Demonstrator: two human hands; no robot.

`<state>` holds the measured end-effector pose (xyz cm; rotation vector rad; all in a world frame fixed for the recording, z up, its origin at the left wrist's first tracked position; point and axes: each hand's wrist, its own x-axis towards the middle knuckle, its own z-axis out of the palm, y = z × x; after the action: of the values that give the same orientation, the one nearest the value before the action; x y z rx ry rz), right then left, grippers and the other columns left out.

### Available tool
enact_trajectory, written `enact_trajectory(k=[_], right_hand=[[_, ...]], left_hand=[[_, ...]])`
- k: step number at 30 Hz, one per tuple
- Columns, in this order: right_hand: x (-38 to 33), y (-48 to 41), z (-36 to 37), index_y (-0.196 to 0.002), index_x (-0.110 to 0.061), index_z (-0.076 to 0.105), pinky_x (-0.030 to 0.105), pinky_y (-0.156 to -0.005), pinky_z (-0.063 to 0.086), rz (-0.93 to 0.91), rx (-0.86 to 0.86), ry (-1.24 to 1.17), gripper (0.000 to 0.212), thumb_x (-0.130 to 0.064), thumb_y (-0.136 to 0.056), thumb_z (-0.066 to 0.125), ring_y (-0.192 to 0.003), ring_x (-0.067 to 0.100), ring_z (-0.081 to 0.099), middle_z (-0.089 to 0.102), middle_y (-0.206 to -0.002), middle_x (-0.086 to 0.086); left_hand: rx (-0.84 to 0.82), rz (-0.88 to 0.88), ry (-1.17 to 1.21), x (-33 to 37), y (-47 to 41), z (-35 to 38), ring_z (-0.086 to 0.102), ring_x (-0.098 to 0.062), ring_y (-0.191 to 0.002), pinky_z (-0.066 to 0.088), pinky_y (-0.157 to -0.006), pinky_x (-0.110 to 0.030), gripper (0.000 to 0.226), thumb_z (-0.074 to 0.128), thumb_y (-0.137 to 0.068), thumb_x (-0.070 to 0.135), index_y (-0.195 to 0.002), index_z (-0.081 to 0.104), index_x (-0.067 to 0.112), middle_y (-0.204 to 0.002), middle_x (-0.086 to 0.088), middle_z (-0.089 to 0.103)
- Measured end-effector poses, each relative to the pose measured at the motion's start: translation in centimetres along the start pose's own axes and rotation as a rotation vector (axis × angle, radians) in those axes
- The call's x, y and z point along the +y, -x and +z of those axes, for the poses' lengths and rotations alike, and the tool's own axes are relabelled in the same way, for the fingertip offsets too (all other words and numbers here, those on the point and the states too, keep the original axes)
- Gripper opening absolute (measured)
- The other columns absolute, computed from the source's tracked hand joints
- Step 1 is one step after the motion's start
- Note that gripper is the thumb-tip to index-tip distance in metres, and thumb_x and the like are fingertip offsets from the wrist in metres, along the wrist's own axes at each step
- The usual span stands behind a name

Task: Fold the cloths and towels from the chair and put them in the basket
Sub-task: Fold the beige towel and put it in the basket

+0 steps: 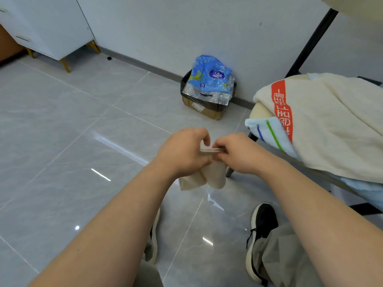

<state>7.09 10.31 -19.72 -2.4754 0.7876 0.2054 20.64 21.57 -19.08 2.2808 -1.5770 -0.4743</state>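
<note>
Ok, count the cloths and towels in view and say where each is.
3. A beige cloth held by the left hand and right hand; a red-banded cream towel draped over the chair; a striped light blue towel under it. Others may be hidden.

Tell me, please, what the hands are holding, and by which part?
The left hand and right hand both pinch a beige cloth along its folded top edge.

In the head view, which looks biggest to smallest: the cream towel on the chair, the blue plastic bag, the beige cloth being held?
1. cream towel
2. blue plastic bag
3. beige cloth, partly hidden; nearer the camera, yet still smallest.
</note>
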Motion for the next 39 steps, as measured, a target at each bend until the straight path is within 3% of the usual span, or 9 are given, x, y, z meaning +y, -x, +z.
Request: enact_trajectory(k=[1,5,12,18,24,28,34,36,39], right_hand=[[0.1,-0.1,0.0,-0.093,-0.025,0.069,0.032,-0.067,0.045,0.010,-0.001,0.015,0.004,-0.026,-0.093,0.065,-0.082,0.018,0.059,0.061,-0.081,-0.006],[0.6,-0.2,-0.1,-0.068,-0.026,0.047,0.032,-0.057,0.035,0.044,0.015,0.045,0.030,-0.024,-0.094,0.061,-0.075,0.021,0.055,0.054,-0.075,-0.002],[1.0,-0.1,-0.4,-0.068,-0.027,0.041,0.032,-0.057,0.036,0.114,-0.004,0.133,0.034,-0.011,-0.092,0.058,-0.079,0.023,0.054,0.051,-0.078,0.000],[1.6,-0.2,-0.3,-0.069,-0.026,0.042,0.029,-0.051,0.034,0.153,-0.020,0.158,0.033,0.000,-0.086,0.053,-0.071,0.017,0.054,0.053,-0.078,-0.001],[2.1,-0.6,-0.3,-0.069,-0.026,0.043,0.029,-0.052,0.035,0.169,-0.002,0.196,0.033,-0.005,-0.091,0.056,-0.073,0.018,0.055,0.054,-0.078,0.000],[2.5,-0.5,-0.4,-0.072,-0.024,0.046,0.037,-0.063,0.049,0.153,0.018,0.218,0.028,-0.011,-0.095,0.053,-0.075,0.023,0.057,0.056,-0.078,0.003],[2.6,-0.4,-0.7,-0.074,-0.028,0.048,0.031,-0.062,0.041,0.132,0.001,0.148,0.029,-0.015,-0.099,0.052,-0.076,0.016,0.055,0.055,-0.078,-0.005],[2.8,-0.5,-0.7,-0.081,-0.029,0.051,0.033,-0.065,0.042,0.132,0.008,0.113,0.022,-0.019,-0.100,0.050,-0.078,0.017,0.056,0.056,-0.080,-0.005],[3.5,-0.4,-1.0,-0.077,-0.026,0.049,0.034,-0.065,0.043,0.149,0.019,0.140,0.025,-0.021,-0.102,0.047,-0.080,0.022,0.056,0.057,-0.082,0.000]], left_hand=[[0.018,-0.022,-0.068,-0.1,-0.1,-0.2,0.057,-0.017,-0.089,0.043,-0.070,-0.031,0.027,0.070,-0.078,0.048,-0.102,0.063,0.035,-0.086,0.010,0.057],[0.074,-0.042,-0.149,-0.7,-0.1,-0.6,0.063,-0.024,-0.099,0.052,-0.077,-0.034,0.023,0.055,-0.092,0.043,-0.110,0.069,0.042,-0.100,0.006,0.070],[0.055,-0.047,-0.026,-1.2,-0.2,-0.5,0.060,-0.017,-0.112,0.051,-0.088,-0.035,0.045,0.049,-0.088,0.015,-0.117,0.068,0.043,-0.121,0.013,0.067],[0.038,-0.121,0.042,-1.7,-0.3,-1.1,0.061,-0.017,-0.111,0.052,-0.091,-0.040,0.032,0.049,-0.097,0.026,-0.117,0.068,0.041,-0.118,0.011,0.069],[0.049,-0.144,0.035,-2.4,-0.3,-1.7,0.062,-0.020,-0.107,0.052,-0.088,-0.039,0.027,0.051,-0.098,0.030,-0.117,0.068,0.039,-0.113,0.007,0.070],[0.071,-0.148,-0.003,-3.0,-0.4,-1.9,0.061,-0.021,-0.107,0.050,-0.086,-0.037,0.024,0.052,-0.098,0.038,-0.116,0.068,0.037,-0.112,0.006,0.070],[0.080,-0.194,-0.049,-4.0,-0.5,-1.9,0.061,-0.023,-0.104,0.049,-0.082,-0.036,0.023,0.051,-0.097,0.045,-0.112,0.066,0.036,-0.109,0.004,0.069],[0.085,-0.212,-0.055,-4.3,-0.6,-1.9,0.062,-0.024,-0.100,0.049,-0.079,-0.034,0.024,0.054,-0.095,0.048,-0.107,0.068,0.032,-0.102,0.003,0.070],[0.112,-0.260,-0.047,-5.3,-0.6,-2.4,0.061,-0.022,-0.087,0.050,-0.072,-0.034,0.027,0.064,-0.087,0.054,-0.089,0.067,0.027,-0.086,0.003,0.067]])
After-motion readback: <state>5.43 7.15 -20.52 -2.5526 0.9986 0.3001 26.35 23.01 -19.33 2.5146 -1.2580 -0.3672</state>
